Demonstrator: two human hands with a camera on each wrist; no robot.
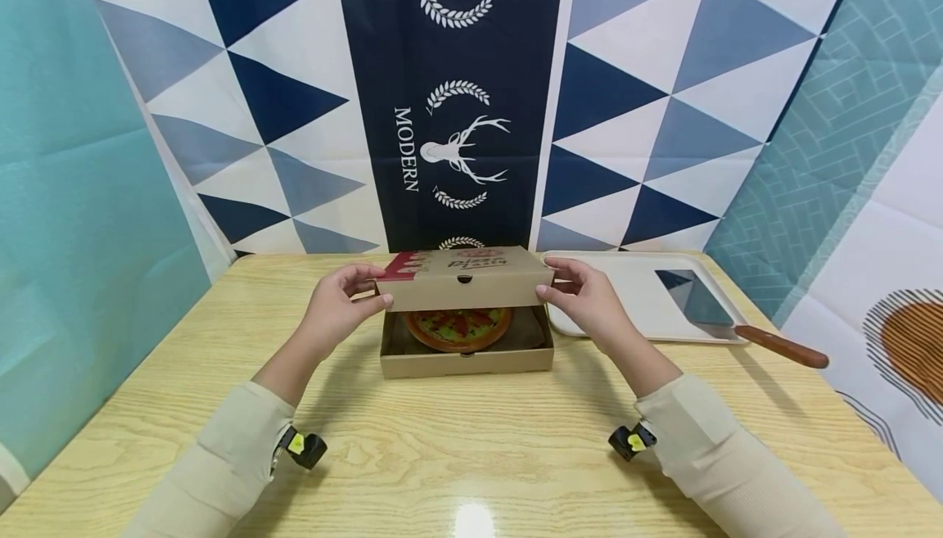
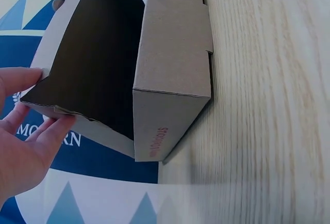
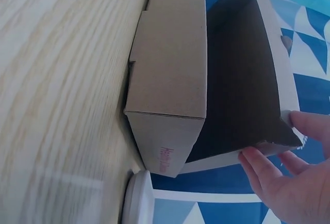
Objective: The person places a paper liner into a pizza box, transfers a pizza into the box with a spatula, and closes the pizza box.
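A brown cardboard pizza box [image 1: 467, 364] stands on the table with its lid [image 1: 442, 296] partly raised and tilted. Inside lies a pizza [image 1: 460, 329] with green and red topping; the lid hides its far part. My left hand [image 1: 340, 302] pinches the lid's left front corner, thumb on the front flap and fingers along the side. At the opposite corner my right hand [image 1: 585, 296] grips the lid the same way. Both wrist views show the lid's dark inside [image 2: 98, 53] and the box's front wall [image 3: 170, 64]; the pizza is out of sight there.
To the right of the box lies a white tray [image 1: 615, 276]. On its right side rests a cleaver-like tool with a shiny flat blade [image 1: 692, 296], its wooden handle [image 1: 781, 345] jutting past the rim. A patterned cloth [image 1: 457, 96] hangs behind the wooden table [image 1: 442, 448].
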